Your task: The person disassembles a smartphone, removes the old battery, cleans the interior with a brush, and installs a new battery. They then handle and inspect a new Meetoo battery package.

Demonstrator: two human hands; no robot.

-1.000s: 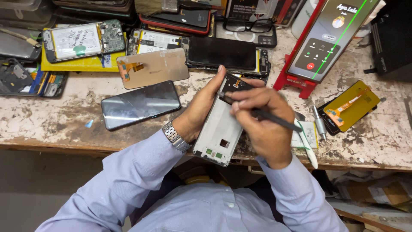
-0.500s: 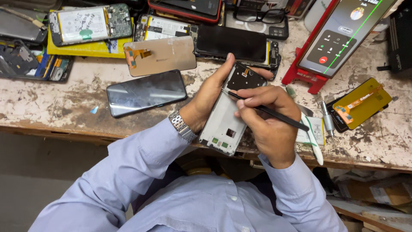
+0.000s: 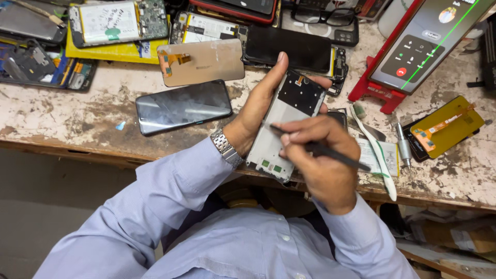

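A person in a pale blue shirt held an opened phone frame (image 3: 283, 129) above the front edge of a worn, paint-flecked workbench (image 3: 67, 124). The left hand (image 3: 261, 106), a metal watch (image 3: 226, 148) on its wrist, was closed around the frame from its left side, the thumb stretched up along one long edge and the fingertips showing at the other. The frame sat tilted, its top end away from the person. Its inner face was turned up: mostly white, with a dark square panel at the top, a small orange part above that panel, and green pieces near the bottom end.

The right hand (image 3: 323, 160) was closed around a slim dark tool (image 3: 330, 153), held like a pen, with the tip resting against the white middle of the frame.

On the bench to the left lay a dark glass phone (image 3: 183, 107) and, just behind it, a tan display panel (image 3: 201, 62) with an orange ribbon. A lit phone on a red stand (image 3: 372, 90) leaned at the right, near a yellow-backed screen (image 3: 444, 126), a white plastic strip (image 3: 380, 155) and a small metal screwdriver (image 3: 404, 144). More opened phones and a pair of glasses (image 3: 323, 15) crowded the back edge.
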